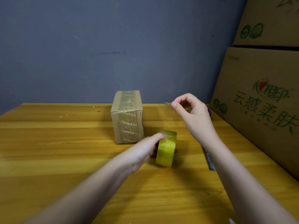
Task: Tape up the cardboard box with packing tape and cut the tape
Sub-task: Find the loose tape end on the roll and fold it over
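A small cardboard box (127,117) stands on the wooden table (56,143), with clear tape bands over its top and front face. Just right of it and nearer to me, my left hand (145,151) grips a yellowish roll of packing tape (166,147) held on edge above the table. My right hand (192,110) is raised above and behind the roll and pinches the loose end of the tape strip (168,109) between thumb and forefinger. The clear strip runs down from that pinch to the roll.
A utility knife (209,159) lies on the table to the right, partly hidden under my right forearm. Two big printed cartons (262,97) are stacked along the right edge. A blue-grey wall stands behind the table.
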The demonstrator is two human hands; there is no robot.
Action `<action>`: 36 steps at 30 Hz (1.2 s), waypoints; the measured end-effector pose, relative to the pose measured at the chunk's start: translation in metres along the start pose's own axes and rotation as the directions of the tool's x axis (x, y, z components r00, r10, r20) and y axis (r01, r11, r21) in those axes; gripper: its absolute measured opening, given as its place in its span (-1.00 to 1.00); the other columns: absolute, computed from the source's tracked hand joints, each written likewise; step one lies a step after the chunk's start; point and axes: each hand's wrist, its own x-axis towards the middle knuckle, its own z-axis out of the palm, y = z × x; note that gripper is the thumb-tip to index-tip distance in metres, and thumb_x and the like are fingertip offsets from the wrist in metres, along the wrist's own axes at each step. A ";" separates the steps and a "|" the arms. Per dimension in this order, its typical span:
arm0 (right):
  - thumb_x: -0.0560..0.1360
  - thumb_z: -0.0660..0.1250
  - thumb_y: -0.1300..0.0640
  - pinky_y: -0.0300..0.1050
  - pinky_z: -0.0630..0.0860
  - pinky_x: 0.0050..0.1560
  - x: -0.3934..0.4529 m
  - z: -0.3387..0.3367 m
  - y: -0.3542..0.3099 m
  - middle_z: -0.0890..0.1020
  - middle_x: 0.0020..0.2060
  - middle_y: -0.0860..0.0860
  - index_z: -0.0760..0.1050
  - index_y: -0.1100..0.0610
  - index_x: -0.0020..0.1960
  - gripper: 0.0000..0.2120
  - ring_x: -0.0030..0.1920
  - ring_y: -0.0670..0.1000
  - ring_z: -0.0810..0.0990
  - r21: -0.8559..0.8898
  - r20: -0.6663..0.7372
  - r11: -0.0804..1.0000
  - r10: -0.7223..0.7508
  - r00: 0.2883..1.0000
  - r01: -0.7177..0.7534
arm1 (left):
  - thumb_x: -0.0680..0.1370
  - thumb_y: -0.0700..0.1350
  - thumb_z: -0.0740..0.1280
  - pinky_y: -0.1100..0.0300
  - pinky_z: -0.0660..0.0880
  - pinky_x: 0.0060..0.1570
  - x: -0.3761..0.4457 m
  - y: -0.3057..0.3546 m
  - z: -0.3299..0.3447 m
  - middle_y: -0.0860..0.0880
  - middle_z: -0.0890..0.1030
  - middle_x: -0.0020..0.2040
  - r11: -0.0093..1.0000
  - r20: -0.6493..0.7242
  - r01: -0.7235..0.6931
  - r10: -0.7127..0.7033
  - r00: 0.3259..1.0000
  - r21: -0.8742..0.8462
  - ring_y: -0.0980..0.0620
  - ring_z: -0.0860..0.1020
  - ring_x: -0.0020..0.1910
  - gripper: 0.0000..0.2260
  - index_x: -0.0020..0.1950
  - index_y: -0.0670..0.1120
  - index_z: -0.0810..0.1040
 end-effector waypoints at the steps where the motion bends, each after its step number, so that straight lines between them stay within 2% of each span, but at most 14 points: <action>1: 0.52 0.32 0.09 -0.22 0.49 -0.13 0.001 0.000 0.000 0.58 -0.24 -0.17 0.55 0.07 -0.10 -0.93 -0.12 -0.19 0.54 -0.013 0.005 1.000 -0.005 1.000 0.005 | 0.54 0.12 0.16 -0.01 0.45 0.26 0.000 0.004 0.004 -0.16 0.66 0.10 0.998 0.050 0.006 -0.003 0.999 -0.063 -0.08 0.61 0.08 -0.58 0.26 -0.09 0.51; 3: 0.52 0.32 0.08 -0.22 0.49 -0.12 0.000 0.000 0.000 0.58 -0.23 -0.18 0.54 0.04 -0.10 -0.94 -0.11 -0.18 0.54 -0.029 0.014 1.000 -0.008 1.000 0.008 | 0.59 0.03 0.11 0.05 0.52 0.11 -0.001 0.012 0.009 -0.21 0.67 0.04 0.991 0.095 0.014 -0.002 0.995 -0.131 -0.08 0.63 -0.05 -0.62 0.25 -0.17 0.48; 6: 0.53 0.31 0.07 -0.24 0.50 -0.12 0.000 -0.001 0.002 0.58 -0.20 -0.18 0.53 0.02 -0.09 -0.95 -0.11 -0.16 0.55 -0.063 0.002 0.998 -0.026 1.000 0.026 | 0.59 0.08 0.15 0.12 0.56 -0.01 0.003 0.015 0.012 -0.18 0.69 -0.13 0.987 0.116 0.019 0.000 0.993 -0.159 -0.03 0.65 -0.24 -0.60 0.15 -0.22 0.53; 9: 0.53 0.31 0.08 -0.26 0.51 -0.08 0.000 -0.002 0.005 0.58 -0.18 -0.17 0.53 0.04 -0.08 -0.94 -0.10 -0.15 0.56 -0.091 -0.027 0.995 -0.043 0.999 0.040 | 0.55 0.13 0.24 0.17 0.61 -0.25 0.004 0.012 0.015 -0.15 0.68 -0.32 0.985 0.038 -0.021 0.028 0.999 -0.171 0.00 0.63 -0.40 -0.59 -0.06 -0.23 0.62; 11: 0.53 0.31 0.07 -0.29 0.50 -0.09 -0.001 -0.003 0.008 0.57 -0.19 -0.18 0.53 0.04 -0.09 -0.94 -0.11 -0.16 0.55 -0.101 -0.061 0.994 -0.042 0.997 0.035 | 0.53 0.11 0.29 0.26 0.60 -0.34 0.003 0.010 0.016 -0.12 0.68 -0.37 0.986 -0.018 -0.074 0.072 0.997 -0.149 0.04 0.62 -0.44 -0.60 -0.16 -0.22 0.64; 19: 0.53 0.32 0.03 -0.26 0.52 -0.10 0.000 -0.006 0.008 0.58 -0.18 -0.17 0.53 0.02 -0.07 -0.93 -0.11 -0.17 0.56 -0.109 -0.173 0.994 -0.027 0.984 0.008 | 0.59 0.00 0.22 0.22 0.58 -0.29 -0.009 0.009 0.014 -0.17 0.70 -0.21 0.948 -0.024 -0.310 0.309 0.951 -0.076 0.01 0.64 -0.35 -0.63 0.09 -0.31 0.53; 24: 0.52 0.33 0.05 -0.24 0.52 -0.12 -0.001 -0.004 0.010 0.58 -0.19 -0.17 0.54 0.03 -0.08 -0.93 -0.13 -0.15 0.56 -0.100 -0.168 0.995 0.000 0.986 -0.017 | 0.60 -0.10 0.17 0.23 0.52 -0.38 -0.018 0.006 0.018 -0.11 0.66 -0.35 0.886 -0.053 -0.462 0.460 0.886 -0.028 0.02 0.58 -0.44 -0.82 -0.08 -0.17 0.48; 30: 0.51 0.35 0.10 -0.42 0.45 -0.17 -0.008 0.005 0.012 0.58 -0.26 -0.18 0.56 0.07 -0.11 -0.94 -0.21 -0.23 0.54 -0.047 -0.124 0.997 0.057 0.991 -0.064 | 0.55 -0.08 0.25 0.22 0.46 -0.42 -0.022 -0.002 0.016 -0.10 0.54 -0.49 0.788 -0.186 -0.615 0.600 0.778 -0.033 -0.01 0.47 -0.52 -0.81 -0.19 -0.17 0.48; 36: 0.52 0.33 0.10 -0.26 0.53 -0.08 -0.012 0.011 0.012 0.61 -0.24 -0.16 0.57 0.09 -0.08 -0.92 -0.16 -0.17 0.58 0.015 -0.071 0.992 0.123 0.990 -0.122 | 0.53 -0.06 0.30 0.22 0.46 -0.42 -0.023 -0.003 0.015 -0.07 0.53 -0.53 0.744 -0.224 -0.667 0.657 0.720 0.038 0.01 0.47 -0.54 -0.78 -0.25 -0.17 0.48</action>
